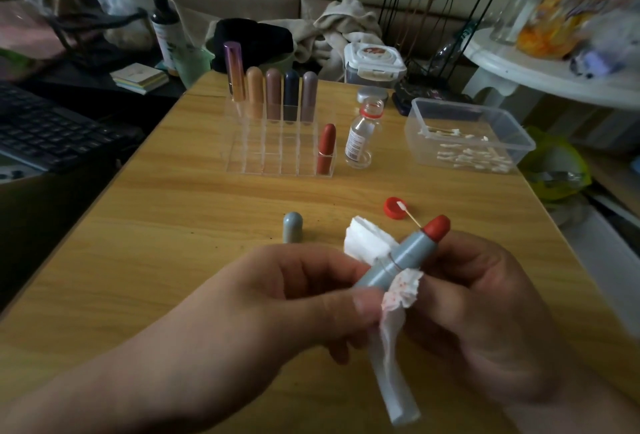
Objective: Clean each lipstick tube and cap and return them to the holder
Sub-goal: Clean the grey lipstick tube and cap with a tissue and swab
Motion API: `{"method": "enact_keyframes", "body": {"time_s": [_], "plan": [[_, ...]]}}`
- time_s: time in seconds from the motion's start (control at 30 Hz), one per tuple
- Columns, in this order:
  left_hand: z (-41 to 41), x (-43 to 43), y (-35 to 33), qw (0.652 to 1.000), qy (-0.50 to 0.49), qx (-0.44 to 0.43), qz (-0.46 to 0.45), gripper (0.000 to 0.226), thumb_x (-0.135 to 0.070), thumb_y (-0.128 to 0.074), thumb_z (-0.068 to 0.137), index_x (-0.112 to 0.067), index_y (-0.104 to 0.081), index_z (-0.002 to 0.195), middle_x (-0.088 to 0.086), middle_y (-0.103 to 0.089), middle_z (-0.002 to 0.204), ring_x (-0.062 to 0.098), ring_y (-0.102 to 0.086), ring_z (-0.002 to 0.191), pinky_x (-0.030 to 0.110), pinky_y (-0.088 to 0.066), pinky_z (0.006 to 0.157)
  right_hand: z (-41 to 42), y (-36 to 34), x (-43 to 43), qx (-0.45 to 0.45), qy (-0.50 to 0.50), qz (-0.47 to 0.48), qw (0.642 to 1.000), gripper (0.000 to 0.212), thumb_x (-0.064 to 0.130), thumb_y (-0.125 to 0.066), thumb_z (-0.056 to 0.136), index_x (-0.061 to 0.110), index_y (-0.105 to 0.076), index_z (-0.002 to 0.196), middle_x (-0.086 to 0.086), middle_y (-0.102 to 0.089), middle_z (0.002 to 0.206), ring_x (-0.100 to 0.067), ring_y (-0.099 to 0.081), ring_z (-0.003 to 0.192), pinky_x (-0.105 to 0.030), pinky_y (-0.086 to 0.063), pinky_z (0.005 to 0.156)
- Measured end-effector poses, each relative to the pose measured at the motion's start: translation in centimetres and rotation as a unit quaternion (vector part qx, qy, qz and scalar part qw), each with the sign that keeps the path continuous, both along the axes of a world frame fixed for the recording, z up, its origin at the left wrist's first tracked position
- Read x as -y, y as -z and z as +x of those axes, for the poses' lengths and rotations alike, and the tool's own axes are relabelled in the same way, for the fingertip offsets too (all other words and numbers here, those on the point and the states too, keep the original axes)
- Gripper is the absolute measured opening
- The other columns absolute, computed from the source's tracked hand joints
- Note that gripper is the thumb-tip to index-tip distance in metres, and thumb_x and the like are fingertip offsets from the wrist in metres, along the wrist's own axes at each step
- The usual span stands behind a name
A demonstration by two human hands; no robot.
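Left hand (298, 298) over base of tube (398, 258)

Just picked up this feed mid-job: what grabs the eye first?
Centre foreground, the left hand and right hand hold an uncapped grey lipstick tube, red tip exposed, against a red-stained tissue. A grey cap stands on the table just behind, and the clear holder beyond carries six lipsticks.
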State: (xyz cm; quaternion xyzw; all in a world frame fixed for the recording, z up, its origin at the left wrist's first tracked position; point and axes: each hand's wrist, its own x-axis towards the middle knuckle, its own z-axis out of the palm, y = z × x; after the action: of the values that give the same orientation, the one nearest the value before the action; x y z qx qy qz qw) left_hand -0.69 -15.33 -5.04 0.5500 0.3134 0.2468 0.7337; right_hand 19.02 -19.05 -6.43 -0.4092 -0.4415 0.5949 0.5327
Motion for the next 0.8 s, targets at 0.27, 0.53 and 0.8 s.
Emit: {"method": "enact_keyframes", "body": {"time_s": [0.27,0.53,0.8], "plan": [[0.7,0.9,0.6,0.995,-0.081,-0.020,0.045,0.018,-0.027,-0.087,0.071,-0.021,-0.080,0.087,0.009,-0.075,0.073,0.018,-0.070,0.066,0.024,-0.054,0.065,0.1,-0.2,0.0,0.042,0.025,0.025,0.998,0.021,0.018,-0.088,0.057,0.011,-0.075,0.073,-0.012,-0.058,0.048,-0.021,-0.041,0.031,-0.018,-0.034,0.039],[0.9,1.8,0.6,0.978,-0.152,-0.064,0.127,0.036,-0.049,-0.078,0.061,-0.028,-0.075,0.091,0.002,-0.076,0.079,0.022,-0.072,0.074,0.044,-0.060,0.073,-0.1,-0.2,-0.1,0.015,0.027,0.017,0.999,0.026,0.020,-0.090,0.055,0.009,-0.073,0.071,-0.019,-0.053,0.046,-0.026,-0.044,0.035,-0.029,-0.041,0.042],[0.8,1.4,-0.2,0.987,-0.137,-0.049,0.073,0.024,-0.032,-0.089,0.063,-0.024,-0.079,0.082,0.006,-0.075,0.070,0.017,-0.071,0.062,0.025,-0.056,0.060,-0.3,-0.2,0.0,0.017,0.009,0.036,0.999,0.015,0.016,-0.085,0.061,0.015,-0.076,0.072,-0.006,-0.059,0.047,-0.018,-0.042,0.029,-0.024,-0.039,0.036]]}}
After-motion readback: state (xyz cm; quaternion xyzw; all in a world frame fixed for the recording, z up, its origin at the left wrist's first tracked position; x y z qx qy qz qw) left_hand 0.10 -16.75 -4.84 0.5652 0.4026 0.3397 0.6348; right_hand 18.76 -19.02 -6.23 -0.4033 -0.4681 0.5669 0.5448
